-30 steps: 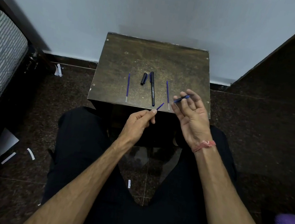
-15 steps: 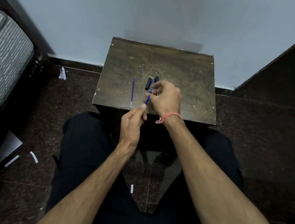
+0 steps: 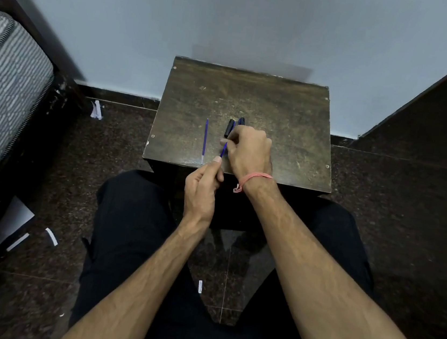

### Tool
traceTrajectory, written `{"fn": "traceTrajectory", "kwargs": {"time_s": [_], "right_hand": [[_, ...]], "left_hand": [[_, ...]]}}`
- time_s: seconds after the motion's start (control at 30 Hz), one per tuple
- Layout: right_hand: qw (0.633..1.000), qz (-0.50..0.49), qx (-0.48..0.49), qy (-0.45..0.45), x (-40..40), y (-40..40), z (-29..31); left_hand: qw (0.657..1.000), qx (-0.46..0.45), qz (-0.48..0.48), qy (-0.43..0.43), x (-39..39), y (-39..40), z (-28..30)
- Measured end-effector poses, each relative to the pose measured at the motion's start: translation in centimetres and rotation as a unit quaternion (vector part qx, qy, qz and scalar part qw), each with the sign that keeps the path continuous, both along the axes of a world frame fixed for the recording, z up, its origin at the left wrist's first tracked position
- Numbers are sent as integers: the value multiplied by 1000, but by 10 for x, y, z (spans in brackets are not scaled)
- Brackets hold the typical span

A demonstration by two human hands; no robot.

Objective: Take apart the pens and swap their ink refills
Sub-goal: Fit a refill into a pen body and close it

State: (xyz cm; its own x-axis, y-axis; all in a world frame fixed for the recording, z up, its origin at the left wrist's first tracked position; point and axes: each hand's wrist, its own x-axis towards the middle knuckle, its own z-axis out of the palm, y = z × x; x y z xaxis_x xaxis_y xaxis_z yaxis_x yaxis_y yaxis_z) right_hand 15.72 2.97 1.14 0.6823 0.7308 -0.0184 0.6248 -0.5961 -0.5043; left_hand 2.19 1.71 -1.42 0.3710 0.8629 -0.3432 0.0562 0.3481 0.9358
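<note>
Near the table's (image 3: 293, 116) front edge: blue refill (image 3: 223, 150), long axis running front-to-back, tilted slightly right. Left hand (image 3: 201, 192) pinches its near end; right hand (image 3: 248, 150) curls closed over its far end, covering the black pen (image 3: 241, 121). Cap (image 3: 230, 128) just beside; spare refill (image 3: 205, 139) lies left.

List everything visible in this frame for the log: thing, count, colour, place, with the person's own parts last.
Table: one, worn dark brown, against the wall.
Loose refill: one, blue, on the table, left of the hands.
Held refill: one, blue, between both hands.
Pen parts: two seen, black, behind the right hand, partly hidden.
Paper scraps: several, white, on the dark floor at left.
Mattress: one, grey striped, far left.
Wristband: one, pink, right wrist.
Left hand: pinching the held refill's near end.
Right hand: closed over the table, fingers at the refill.
</note>
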Motion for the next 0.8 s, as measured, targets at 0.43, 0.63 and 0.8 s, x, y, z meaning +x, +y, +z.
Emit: {"fn": "traceTrajectory", "kwargs": {"time_s": [0.43, 0.63, 0.8], "right_hand": [[879, -73, 220, 417, -18, -80, -5], [863, -69, 236, 442, -5, -84, -1], [860, -46, 208, 464, -6, -83, -5]], "left_hand": [[994, -24, -95, 41, 5, -9, -2], [994, -6, -101, 36, 7, -12, 1], [995, -4, -102, 18, 6, -10, 0]]}}
